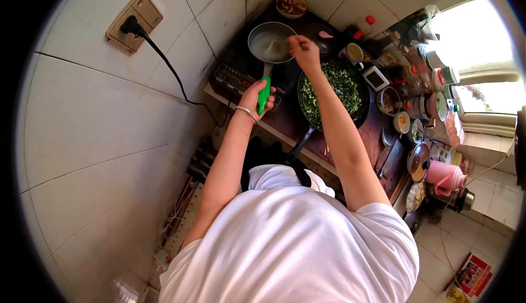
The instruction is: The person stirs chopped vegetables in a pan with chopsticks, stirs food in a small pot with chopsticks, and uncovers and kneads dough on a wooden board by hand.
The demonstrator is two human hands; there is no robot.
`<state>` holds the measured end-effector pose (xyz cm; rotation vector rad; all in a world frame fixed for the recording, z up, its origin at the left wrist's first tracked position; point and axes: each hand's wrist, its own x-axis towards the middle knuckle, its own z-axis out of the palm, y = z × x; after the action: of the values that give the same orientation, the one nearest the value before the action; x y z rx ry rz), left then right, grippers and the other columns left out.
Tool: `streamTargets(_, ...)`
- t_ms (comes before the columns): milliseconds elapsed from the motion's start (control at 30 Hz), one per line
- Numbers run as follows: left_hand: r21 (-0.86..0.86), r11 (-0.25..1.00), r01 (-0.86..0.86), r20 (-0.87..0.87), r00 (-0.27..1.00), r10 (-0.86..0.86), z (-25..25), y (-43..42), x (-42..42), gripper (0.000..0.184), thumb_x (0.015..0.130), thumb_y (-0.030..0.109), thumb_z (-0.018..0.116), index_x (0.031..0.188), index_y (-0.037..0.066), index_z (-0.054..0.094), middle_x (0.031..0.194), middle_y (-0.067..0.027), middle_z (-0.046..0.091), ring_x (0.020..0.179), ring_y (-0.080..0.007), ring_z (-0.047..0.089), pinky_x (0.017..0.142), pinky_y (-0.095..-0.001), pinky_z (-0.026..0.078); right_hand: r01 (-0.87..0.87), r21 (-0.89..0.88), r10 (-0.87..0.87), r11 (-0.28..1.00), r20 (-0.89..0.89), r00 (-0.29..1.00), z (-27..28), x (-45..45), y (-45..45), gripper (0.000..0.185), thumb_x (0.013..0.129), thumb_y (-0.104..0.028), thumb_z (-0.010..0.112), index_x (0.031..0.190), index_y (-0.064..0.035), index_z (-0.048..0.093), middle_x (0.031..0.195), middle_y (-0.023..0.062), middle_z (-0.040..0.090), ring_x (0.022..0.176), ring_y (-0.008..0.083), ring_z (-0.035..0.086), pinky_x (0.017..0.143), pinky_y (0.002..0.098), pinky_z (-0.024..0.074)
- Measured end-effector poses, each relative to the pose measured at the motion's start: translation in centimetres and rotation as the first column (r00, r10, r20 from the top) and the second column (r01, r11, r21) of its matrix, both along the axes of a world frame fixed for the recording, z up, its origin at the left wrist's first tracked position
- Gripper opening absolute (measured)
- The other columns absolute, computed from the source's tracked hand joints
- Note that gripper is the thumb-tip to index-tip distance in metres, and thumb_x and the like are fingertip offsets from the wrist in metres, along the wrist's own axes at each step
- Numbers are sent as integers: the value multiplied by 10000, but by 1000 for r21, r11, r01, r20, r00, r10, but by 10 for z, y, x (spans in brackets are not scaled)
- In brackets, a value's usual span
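Note:
My left hand (256, 100) is wrapped around the green handle of a small frying pan (272, 26), which sits on the induction cooker (233, 78) with a cloudy, pale content inside. At the pan's right rim, my right hand (304, 51) is closed with the fingers pinched together; what it holds, if anything, is too small to make out. Under my right forearm stands a large dark wok (359, 119) filled with chopped green vegetables (335, 92), its black handle pointing toward me.
Behind the pan are a bowl of food (291, 6) and a dark lid or plate (319, 37). Jars and bottles (413, 75) crowd the right side by the window. A pink jug (445, 177) stands further right. A black cord (170, 68) hangs from the wall socket.

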<state>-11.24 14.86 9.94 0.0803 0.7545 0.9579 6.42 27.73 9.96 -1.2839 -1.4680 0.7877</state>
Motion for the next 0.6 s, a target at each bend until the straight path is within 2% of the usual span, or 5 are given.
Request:
streamTargets(133, -10, 1000, -3, -3, 1000, 3, -1, 1, -1, 237, 929, 218, 559, 1083, 61, 469, 893, -112, 565, 615, -170, 530, 456, -261, 451, -24, -216, 26, 976, 7, 1000, 23, 2, -5, 215, 911, -166, 583, 918, 27, 676, 690, 51, 647, 579, 104, 605, 525, 241, 470)
streamTargets(200, -17, 1000, -5, 5, 1000, 5, -3, -2, -2, 235, 929, 217, 559, 1081, 62, 470, 893, -113, 565, 611, -172, 529, 454, -264, 451, 8, -182, -19, 983, -62, 998, 34, 3, -8, 206, 900, -156, 586, 892, 30, 674, 674, 53, 642, 568, 107, 606, 522, 244, 468)
streamTargets(333, -20, 1000, -11, -2, 1000, 11, -4, 0, 0, 225, 928, 215, 558, 1075, 68, 473, 890, -115, 566, 604, -176, 528, 451, -269, 451, 5, 3, -5, 1000, 235, 972, 18, 5, -11, 196, 892, -149, 589, 864, 27, 671, 662, 60, 634, 542, 108, 595, 512, 230, 466)
streamTargets(433, -16, 1000, -5, 4, 1000, 5, -6, 1, -1, 217, 928, 216, 558, 1064, 68, 477, 889, -114, 569, 605, -175, 528, 452, -268, 453, -45, -177, 29, 983, -94, 995, 45, 2, -14, 195, 900, -165, 587, 891, 9, 675, 669, 48, 629, 548, 114, 597, 506, 235, 452)
streamTargets(600, -6, 1000, -13, 7, 1000, 13, -5, 0, 0, 215, 924, 219, 565, 1046, 60, 488, 886, -109, 570, 606, -172, 529, 452, -260, 455, -97, -11, 96, 995, -72, 993, 10, -4, -8, 194, 903, -174, 597, 892, 2, 678, 715, 55, 646, 570, 95, 594, 523, 229, 465)
